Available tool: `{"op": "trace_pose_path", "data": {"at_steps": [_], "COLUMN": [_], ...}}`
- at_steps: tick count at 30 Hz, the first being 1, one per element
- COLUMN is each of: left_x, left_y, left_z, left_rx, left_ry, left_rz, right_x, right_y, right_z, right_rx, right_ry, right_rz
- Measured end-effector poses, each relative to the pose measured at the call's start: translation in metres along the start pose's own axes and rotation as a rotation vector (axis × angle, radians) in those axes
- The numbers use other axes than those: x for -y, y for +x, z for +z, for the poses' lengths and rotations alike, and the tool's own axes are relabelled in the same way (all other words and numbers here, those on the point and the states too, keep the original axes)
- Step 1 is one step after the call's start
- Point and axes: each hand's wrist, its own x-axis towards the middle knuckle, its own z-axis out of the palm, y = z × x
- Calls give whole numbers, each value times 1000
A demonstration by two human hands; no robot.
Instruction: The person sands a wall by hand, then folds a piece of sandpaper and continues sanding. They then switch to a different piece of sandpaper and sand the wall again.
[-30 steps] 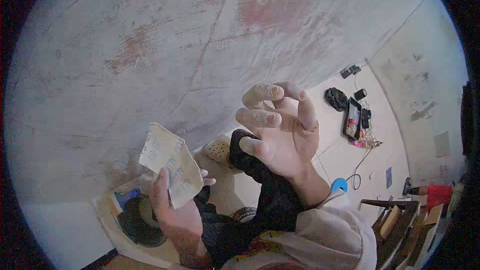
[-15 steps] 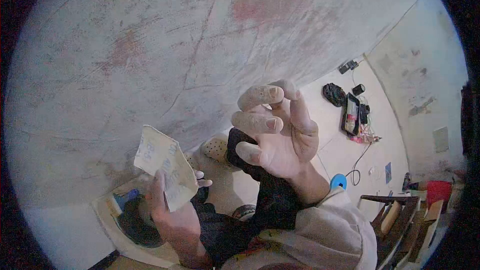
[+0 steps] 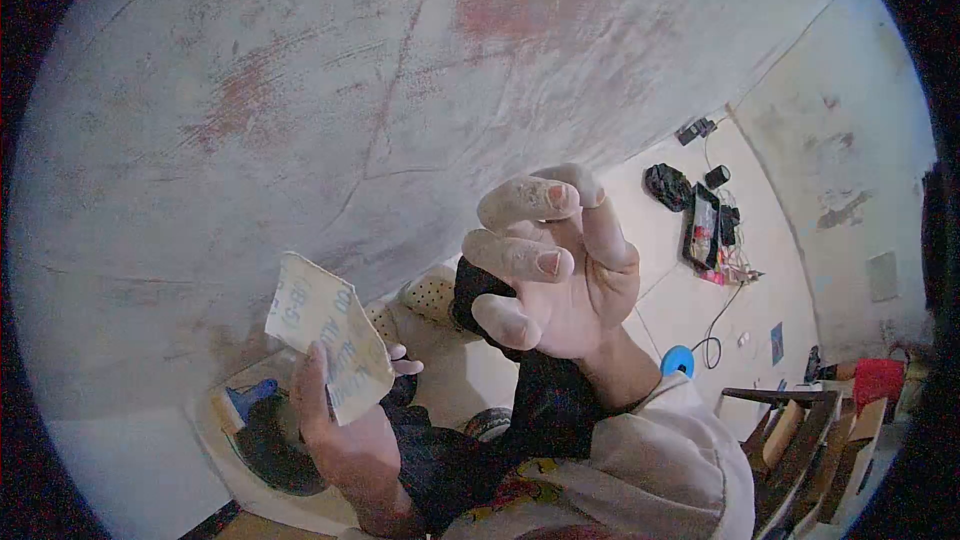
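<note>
My left hand (image 3: 345, 445) grips a worn, folded piece of sandpaper (image 3: 335, 335), its pale back with blue lettering turned up. Thumb on top, fingers mostly hidden beneath; a few dusty fingertips poke out at the right edge. In the middle, my right hand (image 3: 560, 265) is raised, palm toward me, its dusty fingers bent and apart with nothing in them. Beyond both hands rises a patchy grey-white wall (image 3: 300, 120) with reddish smears; neither hand visibly touches it.
Below are perforated cream shoes (image 3: 430, 297) and a dark round container (image 3: 275, 445). On the tiled floor at right lie a black plastic bag (image 3: 668, 187), a black tray (image 3: 703, 230), cables and a blue disc (image 3: 677, 362). Wooden furniture (image 3: 800, 450) stands at lower right.
My right hand has shifted very slightly, its fingers still bent. The sandpaper in my left hand is tilted a little differently, and its lettering shows more sharply.
</note>
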Motion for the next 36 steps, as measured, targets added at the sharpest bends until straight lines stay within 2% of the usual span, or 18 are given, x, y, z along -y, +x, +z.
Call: {"op": "trace_pose_path", "data": {"at_steps": [2, 5, 9, 12, 14, 18, 24, 26, 27, 29, 30, 32, 36], "left_x": [-7, -6, -11, -8, -3, -6, -5, 0, -2, -7, -7, -4, -7], "left_y": [3, 4, 6, 5, 2, 6, 4, 2, 4, 7, 7, 6, 4], "left_z": [3, 2, 8, 7, 4, 5, 6, 4, 4, 5, 4, 0, 6], "left_rx": [18, -27, -27, -19, -28, -22, 36, 62, 63, 19, 20, -27, 15], "left_ry": [-85, -218, -134, -225, -100, -196, -76, 247, 248, -246, -245, 1, -86], "left_rz": [-119, -174, -194, -202, -120, -165, -92, 60, 60, -158, -158, -125, -87], "right_x": [-3, -3, -3, -3, -3, -2, -2, -1, -1, -1, 0, -1, -1], "right_y": [5, 8, 6, 4, 4, 6, 8, 8, 8, 8, 8, 8, 8], "right_z": [8, 10, 10, 9, 7, 7, 9, 9, 8, 9, 10, 14, 12], "right_rx": [-27, -50, -44, -34, -17, -15, -21, -17, -12, -22, -32, -75, -92], "right_ry": [-60, -133, -144, -138, -119, -102, -88, -97, -107, -117, -127, -128, -125], "right_rz": [-41, -81, -88, -85, -80, -61, -57, -54, -51, -47, -42, -54, -68]}}
